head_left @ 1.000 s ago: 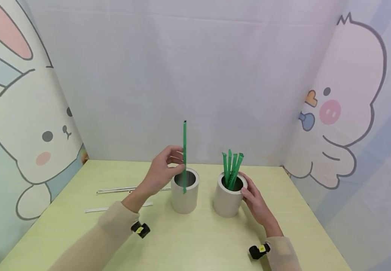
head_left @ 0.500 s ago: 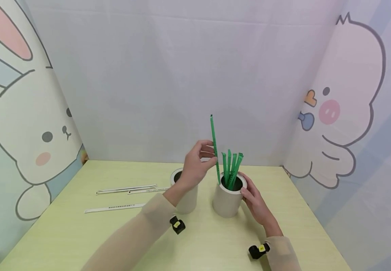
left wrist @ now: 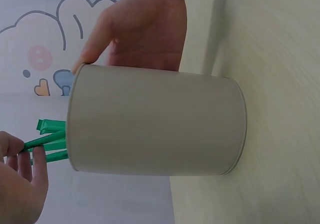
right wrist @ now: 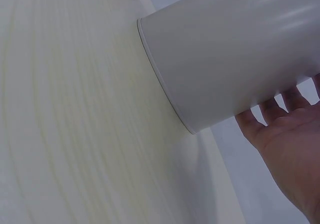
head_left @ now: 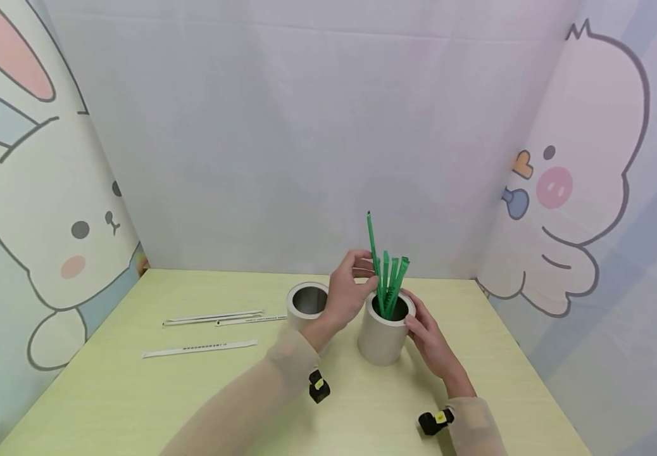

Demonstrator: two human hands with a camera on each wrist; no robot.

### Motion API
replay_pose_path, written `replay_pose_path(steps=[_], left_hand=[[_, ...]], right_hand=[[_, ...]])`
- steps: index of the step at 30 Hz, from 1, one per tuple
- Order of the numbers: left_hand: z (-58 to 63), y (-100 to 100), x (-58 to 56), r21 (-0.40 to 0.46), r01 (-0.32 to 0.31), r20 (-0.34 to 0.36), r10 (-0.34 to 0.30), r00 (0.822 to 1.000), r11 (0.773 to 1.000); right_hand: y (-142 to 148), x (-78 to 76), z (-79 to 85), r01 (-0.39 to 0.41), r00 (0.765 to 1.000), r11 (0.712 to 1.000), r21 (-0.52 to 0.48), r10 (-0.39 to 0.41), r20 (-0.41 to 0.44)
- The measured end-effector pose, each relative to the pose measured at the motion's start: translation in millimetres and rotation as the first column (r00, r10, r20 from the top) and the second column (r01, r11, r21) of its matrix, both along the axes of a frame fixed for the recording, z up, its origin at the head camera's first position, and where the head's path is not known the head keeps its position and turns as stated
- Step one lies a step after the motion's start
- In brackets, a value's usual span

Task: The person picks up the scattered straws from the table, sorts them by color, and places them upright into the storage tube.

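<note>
My left hand (head_left: 348, 294) pinches a green wrapped straw (head_left: 371, 231) between thumb and fingers. The straw stands nearly upright, taller than its neighbours, with its lower end inside the right-hand off-white canister (head_left: 381, 345). Several other green wrapped straws (head_left: 399, 278) lean in that canister. My right hand (head_left: 431, 342) holds the canister from the right, thumb near the rim. In the left wrist view, the canister (left wrist: 155, 121) hides part of the right hand's fingers. The right wrist view has those fingertips (right wrist: 247, 121) against the canister's side.
A second off-white canister (head_left: 299, 316) stands left of the first, partly behind my left hand; its visible interior is dark. Several thin white printed wrapped sticks (head_left: 200, 349) lie on the pale wooden table (head_left: 106, 392). Cartoon-printed cloth walls surround the table.
My left hand has carried the green straw rightward from over the left canister, then lowered it into the right canister. My right hand has stayed on the right canister.
</note>
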State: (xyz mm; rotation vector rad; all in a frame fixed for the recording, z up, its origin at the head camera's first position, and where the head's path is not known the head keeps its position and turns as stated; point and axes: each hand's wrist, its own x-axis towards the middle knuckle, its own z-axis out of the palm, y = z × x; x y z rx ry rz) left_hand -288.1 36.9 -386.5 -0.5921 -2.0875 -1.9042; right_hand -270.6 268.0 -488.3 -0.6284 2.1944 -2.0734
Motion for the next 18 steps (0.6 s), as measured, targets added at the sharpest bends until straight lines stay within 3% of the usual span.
replay_pose_path(steps=[7,12,18], left_hand=[[-15.8,4,-0.8,-0.017,-0.029,0.030,0.030,0.999,0.999],[-20.0,-1,-2.5,-0.022,-0.048,0.046,0.049,0.998,0.999],[-10.0,-17,-0.2,-0.037,-0.033,0.026,0.034,0.999,0.999]], right_hand=[[1,-0.6,-0.6,0.007,1.000,1.000,0.008,-0.007,0.011],[2,-0.2,-0.7,0.008,1.000,1.000,0.012,-0.008,0.009],[2,-0.3,-1.4,0.014,1.000,1.000,0.023,-0.014,0.015]])
